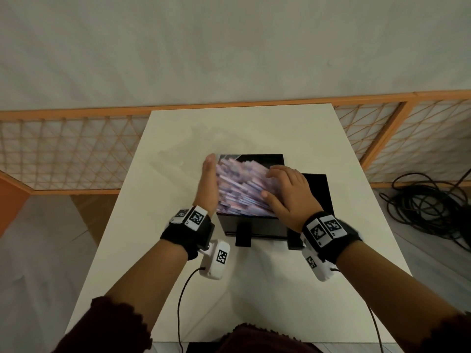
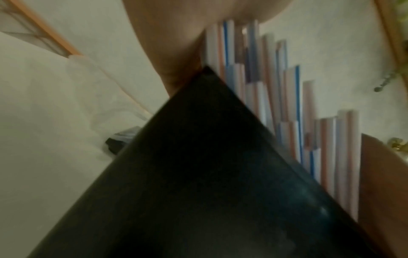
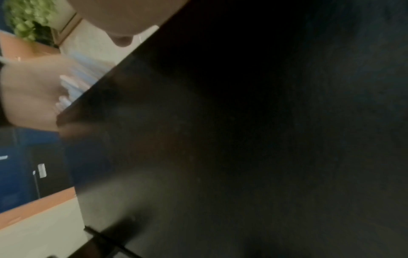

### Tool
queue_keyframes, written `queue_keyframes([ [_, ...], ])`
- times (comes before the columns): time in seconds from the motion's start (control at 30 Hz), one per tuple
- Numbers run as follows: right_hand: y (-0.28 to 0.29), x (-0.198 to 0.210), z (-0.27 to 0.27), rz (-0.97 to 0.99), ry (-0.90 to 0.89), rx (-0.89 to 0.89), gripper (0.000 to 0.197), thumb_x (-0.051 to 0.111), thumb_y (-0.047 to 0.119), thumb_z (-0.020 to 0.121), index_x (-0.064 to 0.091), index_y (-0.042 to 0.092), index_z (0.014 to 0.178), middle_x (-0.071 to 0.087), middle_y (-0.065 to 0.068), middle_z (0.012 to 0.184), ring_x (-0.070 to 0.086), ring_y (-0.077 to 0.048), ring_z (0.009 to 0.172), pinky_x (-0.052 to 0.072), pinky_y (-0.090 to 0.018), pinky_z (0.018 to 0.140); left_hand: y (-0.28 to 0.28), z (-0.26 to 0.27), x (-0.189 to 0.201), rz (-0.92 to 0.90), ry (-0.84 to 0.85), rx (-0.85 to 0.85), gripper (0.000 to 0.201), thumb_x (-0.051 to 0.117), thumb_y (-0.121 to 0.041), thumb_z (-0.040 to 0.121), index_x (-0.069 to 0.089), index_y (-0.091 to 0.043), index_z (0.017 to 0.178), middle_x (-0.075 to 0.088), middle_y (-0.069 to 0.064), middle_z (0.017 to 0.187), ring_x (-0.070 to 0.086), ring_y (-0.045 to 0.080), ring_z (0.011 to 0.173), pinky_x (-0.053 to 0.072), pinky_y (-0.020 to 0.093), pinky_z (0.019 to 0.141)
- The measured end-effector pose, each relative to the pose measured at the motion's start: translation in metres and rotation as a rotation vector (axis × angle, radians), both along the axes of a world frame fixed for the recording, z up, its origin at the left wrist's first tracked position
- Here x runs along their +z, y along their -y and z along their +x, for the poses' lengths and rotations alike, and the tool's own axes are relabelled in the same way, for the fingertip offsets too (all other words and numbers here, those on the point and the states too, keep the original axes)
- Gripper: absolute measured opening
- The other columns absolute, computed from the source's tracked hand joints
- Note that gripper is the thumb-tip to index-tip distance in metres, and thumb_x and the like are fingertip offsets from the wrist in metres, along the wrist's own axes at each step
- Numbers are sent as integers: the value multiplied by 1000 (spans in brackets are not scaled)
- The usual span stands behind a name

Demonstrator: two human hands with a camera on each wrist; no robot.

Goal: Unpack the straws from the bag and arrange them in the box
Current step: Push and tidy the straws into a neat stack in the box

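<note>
A black box (image 1: 254, 226) stands in the middle of the white table, filled with a heap of striped pink, white and blue straws (image 1: 242, 189). My left hand (image 1: 207, 182) stands flat, edge-on, with its straight fingers pressing the left ends of the straws. My right hand (image 1: 288, 189) lies over the right side of the heap, fingers spread on top of it. In the left wrist view the straws (image 2: 287, 108) rise above the black box wall (image 2: 198, 174). A clear plastic bag (image 1: 188, 149) lies flat beyond the box on the left.
The box's black lid (image 1: 318, 192) lies beside the box on the right, partly under my right hand. An orange lattice screen (image 1: 63, 149) borders the far side. Black cables (image 1: 428, 207) coil on the floor at right. The right wrist view is mostly the dark box (image 3: 243, 139).
</note>
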State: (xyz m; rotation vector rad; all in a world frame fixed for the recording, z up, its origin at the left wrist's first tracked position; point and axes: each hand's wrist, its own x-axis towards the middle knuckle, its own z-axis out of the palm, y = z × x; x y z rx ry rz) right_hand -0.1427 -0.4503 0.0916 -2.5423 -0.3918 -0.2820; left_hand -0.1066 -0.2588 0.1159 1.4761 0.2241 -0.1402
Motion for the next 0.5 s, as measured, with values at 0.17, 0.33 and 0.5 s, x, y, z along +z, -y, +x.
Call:
queue_keyframes([
  [0.17, 8, 3, -1, 0, 64, -3, 46, 40, 47, 88, 53, 15, 119, 49, -6, 130, 44, -22, 122, 32, -34, 103, -9, 10, -2, 190, 121, -10, 61, 27, -48, 99, 11, -21, 150, 18, 3, 157, 20, 15, 141, 17, 34, 116],
  [0.33, 24, 21, -2, -28, 28, 5, 30, 53, 35, 85, 56, 14, 105, 55, -3, 104, 49, -19, 95, 39, -27, 83, -14, -2, 50, 954, 597, -282, 97, 44, -72, 77, 15, -14, 149, 11, 4, 159, 4, 17, 147, 9, 37, 119],
  [0.5, 34, 39, -9, -215, -345, 148, 23, 61, 44, 83, 60, 21, 82, 57, 9, 73, 55, -14, 69, 46, -31, 67, 34, -14, 75, 1694, 749, -945, 129, 45, -91, 58, 6, -10, 150, 2, 9, 159, -5, 24, 147, -2, 52, 117],
])
